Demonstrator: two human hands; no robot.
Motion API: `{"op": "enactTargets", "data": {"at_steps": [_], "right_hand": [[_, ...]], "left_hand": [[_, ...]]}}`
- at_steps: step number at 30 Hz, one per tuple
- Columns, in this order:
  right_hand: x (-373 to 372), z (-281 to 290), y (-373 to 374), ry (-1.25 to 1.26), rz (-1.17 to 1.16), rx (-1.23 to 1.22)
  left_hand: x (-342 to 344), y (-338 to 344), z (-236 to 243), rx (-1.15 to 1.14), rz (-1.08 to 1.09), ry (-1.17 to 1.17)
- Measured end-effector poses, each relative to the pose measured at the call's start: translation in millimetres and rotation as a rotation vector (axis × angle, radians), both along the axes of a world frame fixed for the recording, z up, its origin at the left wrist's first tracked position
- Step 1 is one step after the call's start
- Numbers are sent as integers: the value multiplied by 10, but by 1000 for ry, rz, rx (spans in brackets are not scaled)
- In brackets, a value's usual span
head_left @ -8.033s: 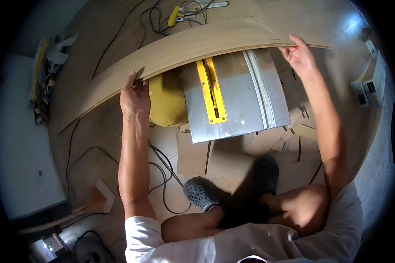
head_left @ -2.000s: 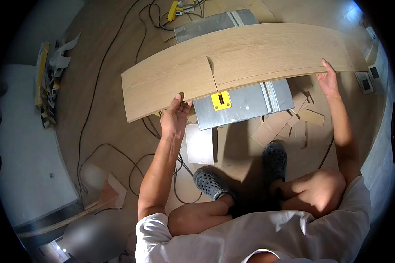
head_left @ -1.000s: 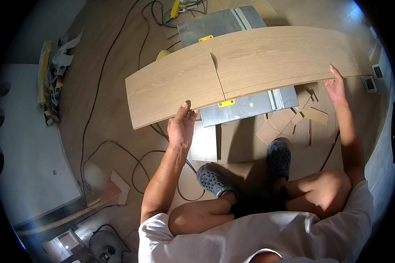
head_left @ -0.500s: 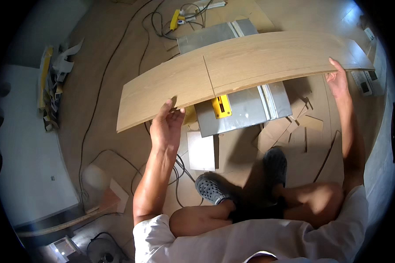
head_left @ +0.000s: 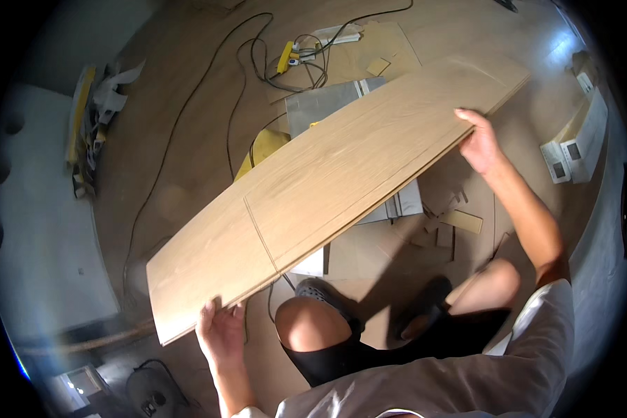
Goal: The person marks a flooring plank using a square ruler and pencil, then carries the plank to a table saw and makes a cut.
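Near the floor's right edge, pale cartons point(head_left: 578, 136) with square grey labels are lying. Left hand point(head_left: 223, 333) and right hand point(head_left: 479, 143) are gripping a long laminate plank point(head_left: 327, 184), which is hiding most of the table saw point(head_left: 327, 104); cables point(head_left: 258, 56) are trailing beyond.

Left hand point(head_left: 221, 333) and right hand point(head_left: 479, 143) grip opposite ends of a cut laminate plank point(head_left: 327, 181), held tilted above table saw point(head_left: 327, 111); offcuts point(head_left: 460, 221) on floor point(head_left: 188, 139)

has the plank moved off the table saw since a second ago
Yes. The laminate plank has lifted and swung: its left end now hangs down toward the person, clear of the table saw.
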State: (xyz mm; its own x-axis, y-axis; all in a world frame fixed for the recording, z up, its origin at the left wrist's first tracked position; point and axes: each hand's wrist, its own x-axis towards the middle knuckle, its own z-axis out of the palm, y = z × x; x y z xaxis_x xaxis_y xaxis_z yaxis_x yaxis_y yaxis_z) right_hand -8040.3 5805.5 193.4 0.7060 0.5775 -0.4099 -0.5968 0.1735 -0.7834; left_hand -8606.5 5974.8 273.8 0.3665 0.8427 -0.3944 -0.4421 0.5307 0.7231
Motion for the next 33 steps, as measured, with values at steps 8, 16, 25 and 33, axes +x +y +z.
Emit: {"op": "enactTargets", "data": {"at_steps": [8,16,25,33], "right_hand": [[-913,-141,531,75,204,-57],[-1394,-417,174,23,342,17],[-2638,215,-898,40,790,-82],[-2323,212,-1395,-71,449,-246]], "left_hand": [[-407,-1947,333,64,446,138],[39,-3371,239,-44,715,5],[578,-3732,-638,205,442,163],[-27,-3381,-808,-338,-73,10]]}}
